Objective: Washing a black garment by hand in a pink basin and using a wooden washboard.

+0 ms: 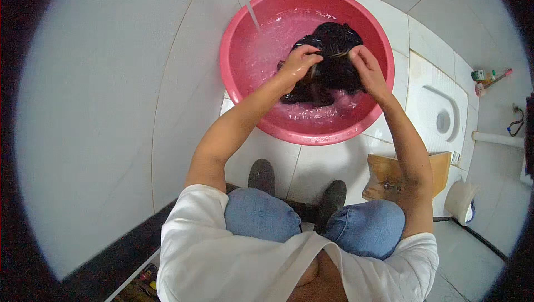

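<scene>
A soaked black garment [336, 76] lies bunched in a large pink basin [320, 138] partly filled with rippling water [261, 51]. My left hand [299, 64] pinches the garment's edge between thumb and fingers. At the other end of that stretch, my right hand [368, 69] is closed on the edge too. Between my hands runs a thin, lighter band of the edge, held roughly level above the rest of the cloth. Which part of the garment this is, I cannot tell. A stream of water [251, 11] falls into the basin at its far left.
Right of the basin, a white squat toilet [442, 110] is set in the tiled floor. Nearer me are a wooden piece [440, 171], partly behind my right forearm, and a pale bin [459, 203]. Bottles [483, 76] and a pink-ended brush [498, 79] stand by the right wall.
</scene>
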